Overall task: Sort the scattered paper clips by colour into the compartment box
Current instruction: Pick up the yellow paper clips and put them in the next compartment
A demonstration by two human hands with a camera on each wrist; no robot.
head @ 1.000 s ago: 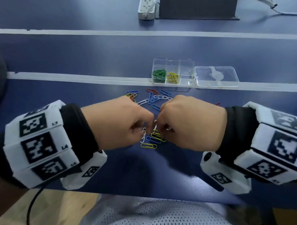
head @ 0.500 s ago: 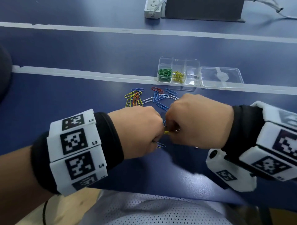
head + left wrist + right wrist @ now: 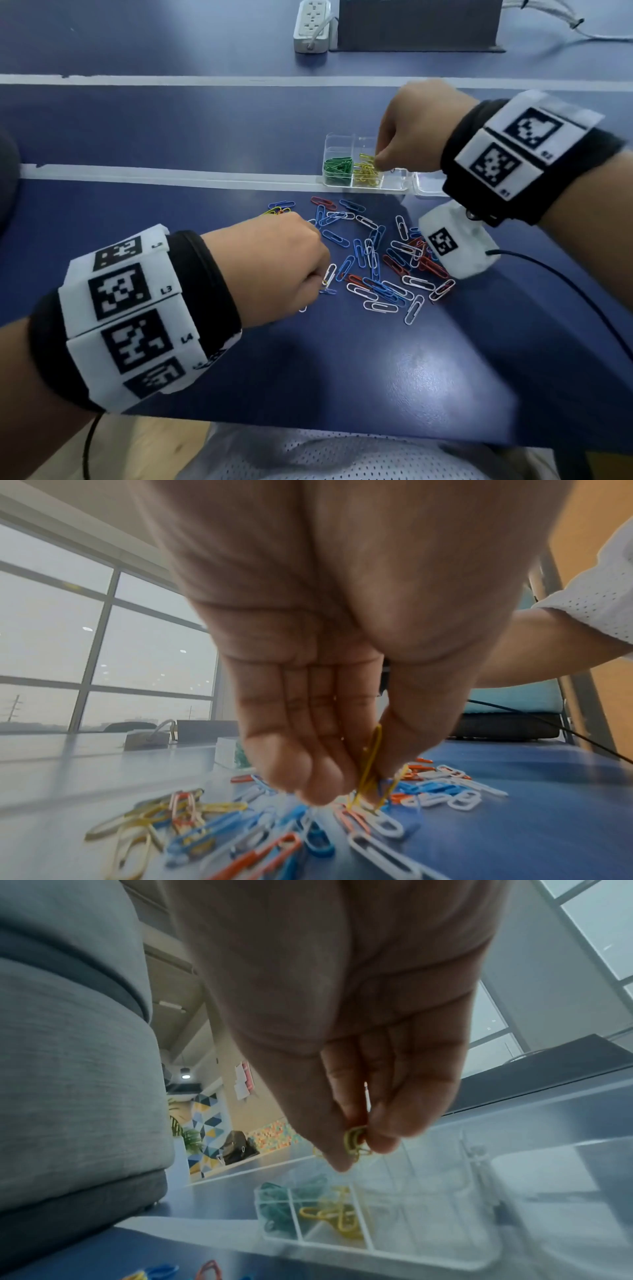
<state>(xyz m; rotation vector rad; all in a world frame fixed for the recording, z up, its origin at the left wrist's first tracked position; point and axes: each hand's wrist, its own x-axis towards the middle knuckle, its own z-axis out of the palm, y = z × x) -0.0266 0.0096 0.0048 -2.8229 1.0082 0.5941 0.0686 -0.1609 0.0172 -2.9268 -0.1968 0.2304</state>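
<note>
Yellow sorting in hand. A yellow clip (image 3: 356,1141) is pinched in the right hand (image 3: 416,128) over the box (image 3: 337,140), yellow section, approx 1 o'clock of the pile (image 3: 376,267) on the worktop (image 3: 342,377). Yellow clips (image 3: 371,775) are pinched in the left hand (image 3: 270,270) at the pile, 9 o'clock side. Next, prob.: release needed w/o spill into green.

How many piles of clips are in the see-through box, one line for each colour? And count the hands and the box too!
Green pile in the box: 1
Yellow pile in the box: 1
Hands: 2, the left hand and the right hand
Compartment box: 1
Total: 5
</note>
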